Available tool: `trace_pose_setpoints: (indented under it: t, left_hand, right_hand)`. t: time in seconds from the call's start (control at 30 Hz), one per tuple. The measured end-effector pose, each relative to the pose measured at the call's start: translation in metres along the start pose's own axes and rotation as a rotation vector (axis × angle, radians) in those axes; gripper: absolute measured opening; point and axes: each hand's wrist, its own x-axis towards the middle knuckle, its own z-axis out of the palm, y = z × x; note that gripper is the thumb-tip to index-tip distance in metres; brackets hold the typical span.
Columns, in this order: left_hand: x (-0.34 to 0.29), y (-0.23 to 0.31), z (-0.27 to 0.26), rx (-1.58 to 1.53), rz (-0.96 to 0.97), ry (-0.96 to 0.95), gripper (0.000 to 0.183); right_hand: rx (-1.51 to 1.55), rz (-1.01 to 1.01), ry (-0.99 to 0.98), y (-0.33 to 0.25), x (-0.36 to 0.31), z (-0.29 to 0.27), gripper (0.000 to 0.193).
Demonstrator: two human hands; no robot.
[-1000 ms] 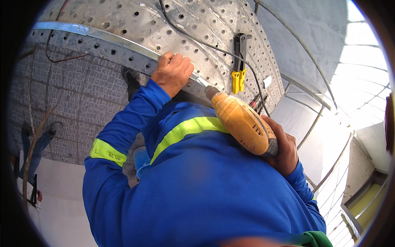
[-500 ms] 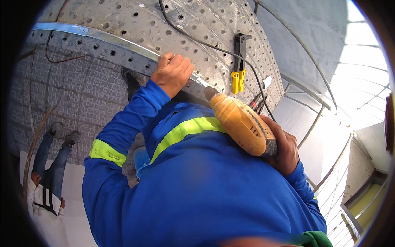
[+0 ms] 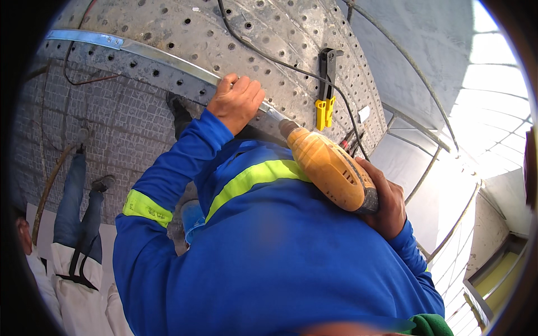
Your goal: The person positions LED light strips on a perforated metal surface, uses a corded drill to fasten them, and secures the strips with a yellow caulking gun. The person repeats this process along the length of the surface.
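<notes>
My left hand is closed around a long, narrow metal bar lying along the near edge of a metal table pierced with holes. Blue film covers the bar's far left part. In my right hand is an orange power drill, gripped at its rear end. Its chuck points up and left, and the drill's front end meets the bar's right end just beside my left hand. The exact contact at the tip is too small to make out, and the fingers under the drill are hidden.
Right of the bar lies a black tool with yellow handles, crossed by a dark cable. Near it are a red-handled tool and a small white piece. A blue bucket stands below; another person is at the left.
The other person at the left has stepped, with one leg now farther up the picture. My hands, the drill and the bar stay almost where they were.
</notes>
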Motion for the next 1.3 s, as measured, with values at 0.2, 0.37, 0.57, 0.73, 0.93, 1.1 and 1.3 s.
trace_pose_setpoints:
  t: [0.2, 0.37, 0.57, 0.73, 0.93, 1.1, 1.3]
  left_hand:
    - [0.0, 0.001, 0.001, 0.028, -0.004, 0.003, 0.039]
    - [0.0, 0.0, 0.003, 0.007, 0.005, 0.033, 0.039]
    - [-0.002, 0.0, 0.004, 0.072, 0.021, -0.018, 0.041]
    - [-0.001, -0.001, 0.004, 0.052, 0.03, 0.058, 0.04]
    - [-0.001, 0.0, 0.004, 0.015, 0.005, 0.016, 0.039]
    - [0.0, 0.001, 0.004, 0.03, 0.004, 0.015, 0.038]
    - [-0.002, 0.001, 0.001, 0.122, 0.029, 0.127, 0.033]
  right_hand:
    - [-0.002, -0.011, 0.006, 0.004, -0.001, 0.002, 0.066]
    - [-0.003, -0.015, 0.009, 0.006, 0.0, 0.002, 0.066]
    - [-0.009, -0.002, -0.006, 0.004, -0.001, 0.001, 0.068]
    - [-0.039, -0.044, 0.008, 0.001, 0.002, -0.001, 0.068]
    - [-0.04, -0.043, 0.0, 0.003, 0.002, -0.001, 0.067]
    - [-0.065, -0.069, 0.0, 0.003, 0.003, -0.001, 0.066]
    - [-0.062, -0.026, -0.077, 0.002, 0.029, 0.016, 0.071]
